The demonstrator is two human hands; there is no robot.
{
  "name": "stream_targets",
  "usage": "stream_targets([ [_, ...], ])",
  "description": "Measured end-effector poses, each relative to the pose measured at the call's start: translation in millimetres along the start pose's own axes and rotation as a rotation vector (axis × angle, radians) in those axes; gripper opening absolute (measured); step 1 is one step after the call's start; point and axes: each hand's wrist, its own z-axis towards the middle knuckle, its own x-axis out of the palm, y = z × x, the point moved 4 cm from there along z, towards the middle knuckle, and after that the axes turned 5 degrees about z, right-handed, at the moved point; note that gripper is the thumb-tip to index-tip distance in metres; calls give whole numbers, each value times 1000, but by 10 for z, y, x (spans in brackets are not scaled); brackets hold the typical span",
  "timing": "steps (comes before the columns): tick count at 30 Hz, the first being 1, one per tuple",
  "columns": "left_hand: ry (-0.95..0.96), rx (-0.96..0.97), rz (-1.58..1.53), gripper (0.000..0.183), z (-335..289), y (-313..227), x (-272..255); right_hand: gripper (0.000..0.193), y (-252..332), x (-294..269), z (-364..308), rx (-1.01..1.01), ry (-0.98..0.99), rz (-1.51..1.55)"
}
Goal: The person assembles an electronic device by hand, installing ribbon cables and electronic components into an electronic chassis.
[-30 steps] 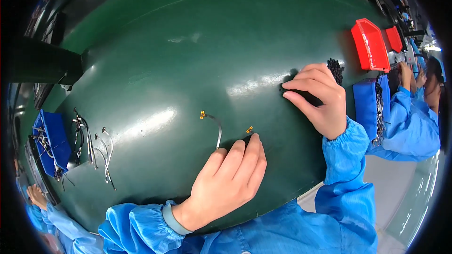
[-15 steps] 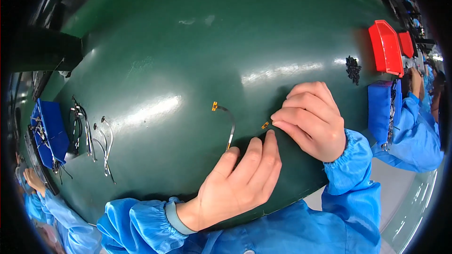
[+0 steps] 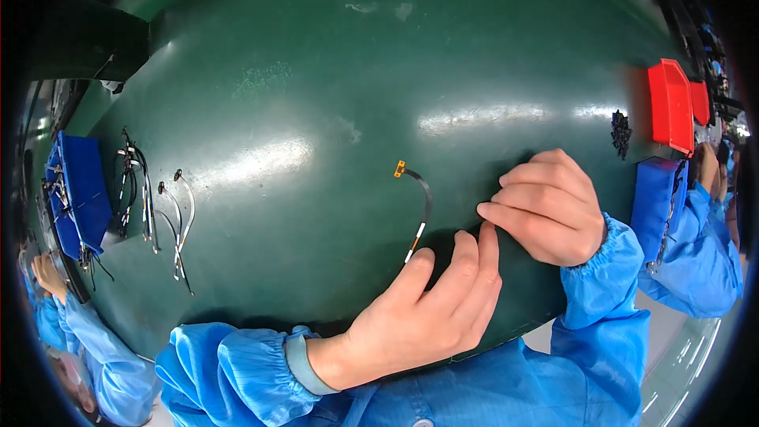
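Observation:
A thin dark cable (image 3: 428, 198) with white bands curves up from beside my left thumb. Its far end carries a small orange connector tab (image 3: 400, 168); the near end disappears under my left hand (image 3: 431, 300). That hand is curled over the cable, thumb apart from the bent fingers, and seems to hold it against the table. My right hand (image 3: 545, 209) is pinched, thumb against forefinger, right by the left fingertips. Whatever lies between the pinching fingers is hidden.
On the green table (image 3: 316, 111), several loose cables (image 3: 180, 229) lie left, beside a blue bin (image 3: 83, 190) of cables. A small black pile (image 3: 621, 134) lies right, near a red bin (image 3: 670, 107) and another blue bin (image 3: 656, 205). People in blue sleeves (image 3: 111, 356) work either side.
The whole view has shifted. My right fingertips now meet the left ones, and a second small orange tab that showed between the hands is out of sight.

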Motion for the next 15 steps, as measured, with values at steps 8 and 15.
stream_targets([
  [8, -2, 60, 20, 24, -14, -2, 9, 29, -16, -47, 25, 151, 40, 166],
  [15, 11, 94, -11, 26, -5, -56, -297, 20, 13, -40, -39, 172, -58, 194],
])
